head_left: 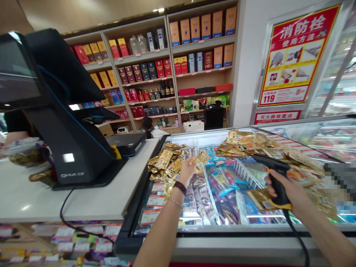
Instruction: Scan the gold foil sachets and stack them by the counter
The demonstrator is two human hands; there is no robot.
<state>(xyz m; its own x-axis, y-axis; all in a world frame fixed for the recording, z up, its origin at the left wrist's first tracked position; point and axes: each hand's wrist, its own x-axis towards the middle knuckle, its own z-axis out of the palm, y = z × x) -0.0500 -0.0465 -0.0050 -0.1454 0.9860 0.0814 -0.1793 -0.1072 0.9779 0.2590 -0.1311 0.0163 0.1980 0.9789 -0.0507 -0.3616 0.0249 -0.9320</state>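
My left hand pinches a small gold foil snack packet above an open chest freezer. My right hand is wrapped around the grip of a black and yellow handheld barcode scanner, whose black cable hangs down past the freezer's front edge. Just left of and below the scanner lies a larger gold packet, close to my right hand. Heaps of gold packets and colourful bagged snacks fill the freezer beneath both hands.
A black point-of-sale terminal stands on a white counter to the left. Price-labelled goods sit below the counter. Wooden shelves of boxed liquor line the back wall, with a person before them. A red fire-hydrant poster hangs right.
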